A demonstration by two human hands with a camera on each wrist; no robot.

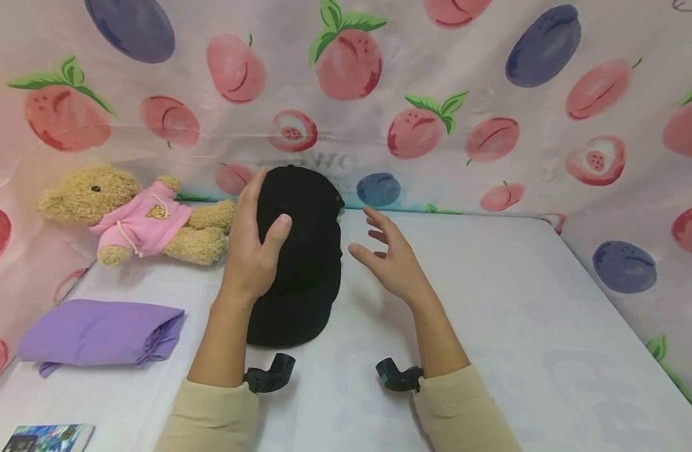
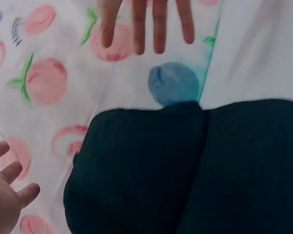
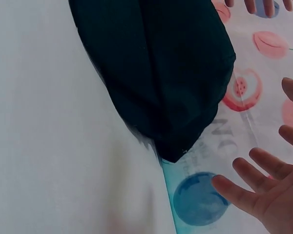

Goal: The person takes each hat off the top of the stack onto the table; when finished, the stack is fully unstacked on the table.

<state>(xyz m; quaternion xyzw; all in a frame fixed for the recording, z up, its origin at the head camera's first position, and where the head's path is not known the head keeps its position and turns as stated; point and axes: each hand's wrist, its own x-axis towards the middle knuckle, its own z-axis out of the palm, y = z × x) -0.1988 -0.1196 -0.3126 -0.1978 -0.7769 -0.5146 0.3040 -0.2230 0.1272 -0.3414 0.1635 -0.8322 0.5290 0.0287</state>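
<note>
A: Head view?
B: Table is supporting cap; left hand is overlapping its left edge, right hand is hovering right of it.
A: Left wrist?
B: Left fingers are hanging loose.
A: Right wrist?
B: Right fingers are hanging loose.

head view: bright, soft shadows | wrist views: dimmer, slightly blurred

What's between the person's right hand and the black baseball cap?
Nothing lies between the right hand and the black baseball cap; the head view shows just a narrow, bare stretch of white tabletop there.
</note>
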